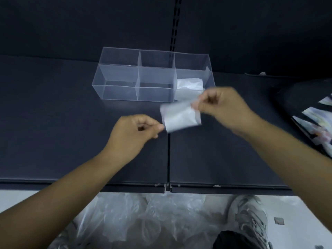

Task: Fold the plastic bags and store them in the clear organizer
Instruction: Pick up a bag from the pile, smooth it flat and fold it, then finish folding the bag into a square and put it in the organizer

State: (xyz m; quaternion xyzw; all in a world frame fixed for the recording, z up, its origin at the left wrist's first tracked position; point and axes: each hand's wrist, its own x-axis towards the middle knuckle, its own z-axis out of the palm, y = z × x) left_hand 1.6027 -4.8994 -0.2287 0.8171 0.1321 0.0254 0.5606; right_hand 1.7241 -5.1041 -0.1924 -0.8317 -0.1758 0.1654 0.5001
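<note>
Bag [180, 116] up off the shelf [53, 123], mid-surface, pinched at both ends: left hand [133, 130] low corner, right hand [221, 105] top. Organizer [118, 92] sits just behind, toward the back edge.

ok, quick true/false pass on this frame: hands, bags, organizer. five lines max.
1. The right hand pinches the folded bag with its fingers. True.
2. Every compartment of the clear organizer is empty. False: a stored white bag lies in the near right compartment.
3. The folded bag is already inside the organizer. False: it is held over the dark shelf, in front of the organizer.
4. Loose plastic bags lie on the floor below the shelf edge. True.
5. The left hand rests flat on the shelf. False: its fingers are curled, with the tips at the folded bag's near left corner.
</note>
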